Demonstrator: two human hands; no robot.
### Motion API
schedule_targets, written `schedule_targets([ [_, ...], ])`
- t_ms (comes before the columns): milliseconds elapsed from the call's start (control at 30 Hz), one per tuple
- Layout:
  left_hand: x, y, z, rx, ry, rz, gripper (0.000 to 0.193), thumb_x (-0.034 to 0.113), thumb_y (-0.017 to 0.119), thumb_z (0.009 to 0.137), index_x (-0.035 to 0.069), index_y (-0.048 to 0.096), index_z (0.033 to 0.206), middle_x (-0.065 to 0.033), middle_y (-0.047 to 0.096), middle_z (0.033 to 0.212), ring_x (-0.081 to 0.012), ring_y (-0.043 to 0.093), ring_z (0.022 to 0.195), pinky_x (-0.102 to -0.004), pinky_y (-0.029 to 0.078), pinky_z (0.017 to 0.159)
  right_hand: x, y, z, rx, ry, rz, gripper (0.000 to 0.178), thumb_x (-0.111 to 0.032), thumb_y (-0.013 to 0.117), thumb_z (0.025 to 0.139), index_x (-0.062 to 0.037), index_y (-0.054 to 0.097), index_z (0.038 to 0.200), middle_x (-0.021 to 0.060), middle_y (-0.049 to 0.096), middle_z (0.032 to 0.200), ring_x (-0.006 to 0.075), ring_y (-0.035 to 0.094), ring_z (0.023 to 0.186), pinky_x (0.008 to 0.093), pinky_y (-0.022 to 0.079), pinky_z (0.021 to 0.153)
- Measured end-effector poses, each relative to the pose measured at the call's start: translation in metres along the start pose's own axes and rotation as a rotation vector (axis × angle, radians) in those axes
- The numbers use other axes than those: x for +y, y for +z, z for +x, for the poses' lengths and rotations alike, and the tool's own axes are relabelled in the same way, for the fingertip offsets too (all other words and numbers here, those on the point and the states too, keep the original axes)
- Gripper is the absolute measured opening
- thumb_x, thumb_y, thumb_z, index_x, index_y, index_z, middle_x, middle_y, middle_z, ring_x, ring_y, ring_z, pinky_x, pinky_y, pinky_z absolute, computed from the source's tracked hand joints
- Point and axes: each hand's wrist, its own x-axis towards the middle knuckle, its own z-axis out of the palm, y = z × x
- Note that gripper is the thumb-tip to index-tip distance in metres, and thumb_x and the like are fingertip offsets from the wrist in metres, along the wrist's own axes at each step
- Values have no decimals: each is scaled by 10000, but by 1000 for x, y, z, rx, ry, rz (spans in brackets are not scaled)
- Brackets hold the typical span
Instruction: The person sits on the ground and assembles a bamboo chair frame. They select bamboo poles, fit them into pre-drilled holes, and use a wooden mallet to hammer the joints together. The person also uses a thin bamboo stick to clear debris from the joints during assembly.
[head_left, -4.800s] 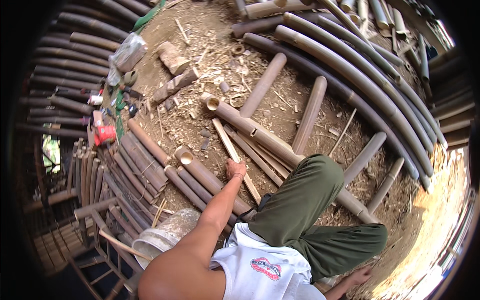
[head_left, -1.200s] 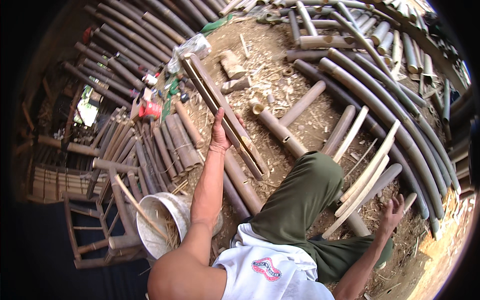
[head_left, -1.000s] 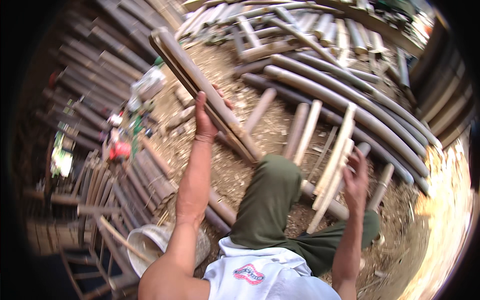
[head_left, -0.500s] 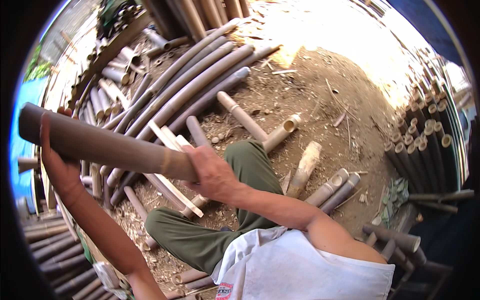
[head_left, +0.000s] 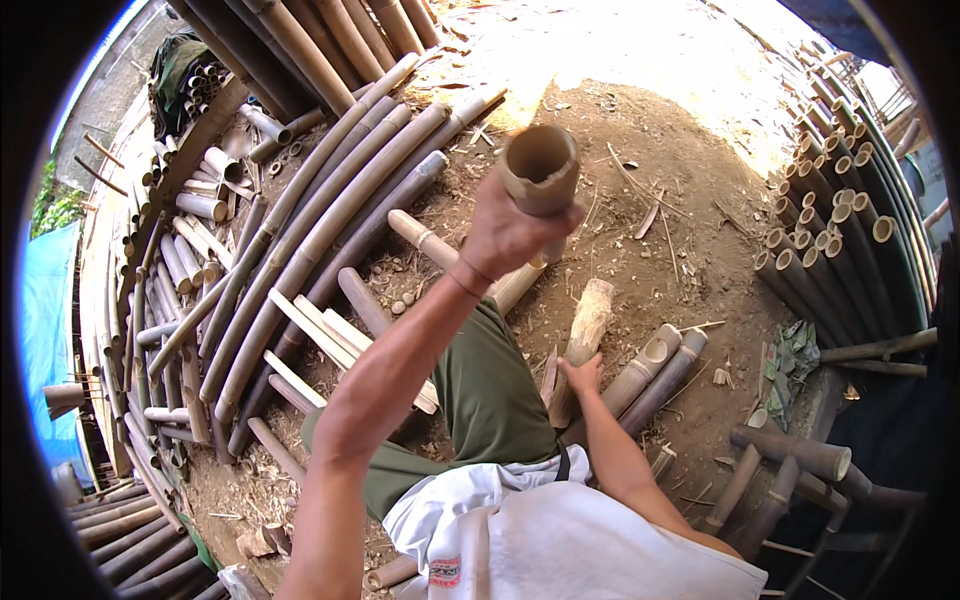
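My left hand (head_left: 497, 228) is wrapped round a thick brown bamboo tube (head_left: 552, 194), held up in front of me with its hollow end toward me. That end's rim looks rough, and most of the tube's length is hidden behind the end and the hand. Lower and to the right, beside my knee, my right hand (head_left: 582, 374) is closed on a stout wooden club (head_left: 587, 318) with a pale, battered upper end. Just right of the club lie two bamboo pieces (head_left: 640, 372), one with an opening cut in it.
Long bamboo poles (head_left: 325, 210) lie across the ground at left, with split pale strips (head_left: 318, 335) before them. Upright cut tubes (head_left: 830, 240) stand bundled at right. A bamboo frame (head_left: 795, 460) sits at lower right. A blue tarp (head_left: 50, 330) hangs far left.
The bamboo tube has swung from the left to the front centre, its open end now toward me. My right hand has let go of it and moved down right onto the wooden club.
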Motion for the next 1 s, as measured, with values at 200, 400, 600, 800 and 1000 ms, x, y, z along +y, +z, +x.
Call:
schedule_targets([
  [200, -44, 15, -9, -26, -78, 72, 573, 170, 838, 706, 49, 570, 1197, -56, 646, 1068, -149, 627, 992, -298, 515, 905, -1, -3, -12, 67, -123, 147, 976, -429, 881, 663, 39, 388, 1364, 278, 532, 1334, 359, 534, 1246, 447, 434, 1044],
  [400, -77, 13, -11, -17, -83, 75, 609, 179, 848, 689, 64, 570, 1218, -59, 639, 1088, -158, 627, 1008, -309, 516, 932, -5, -77, -20, -189, -205, 699, 666, -299, 840, 749, 28, 557, 1255, 124, 675, 1114, 232, 631, 1015, 347, 483, 933],
  [600, -82, 3, -6, -66, -98, 48, 653, 192, 870, 667, 60, 575, 1235, -70, 658, 1117, -175, 632, 1044, -323, 509, 958, -66, -191, -75, -210, -497, 801, 744, -318, 821, 770, 29, 499, 1344, 120, 651, 1161, 224, 618, 1035, 348, 476, 959],
  [800, -82, -6, 5, -61, -131, 43, 679, 220, 879, 651, 68, 586, 1245, -83, 667, 1143, -198, 646, 1043, -339, 512, 956, -162, -286, -147, -194, -784, 776, 850, -448, 773, 730, 67, 447, 1323, 189, 618, 1117, 278, 689, 859, 388, 616, 739],
  [1000, -91, -5, 18, -2, -138, 229, 714, 282, 890, 638, 78, 595, 1255, -101, 683, 1139, -215, 658, 1027, -356, 524, 938, -246, -341, -196, -34, -1169, 634, 746, -319, 717, 802, 25, 408, 1387, 179, 600, 1187, 263, 658, 1017, 373, 560, 863],
])
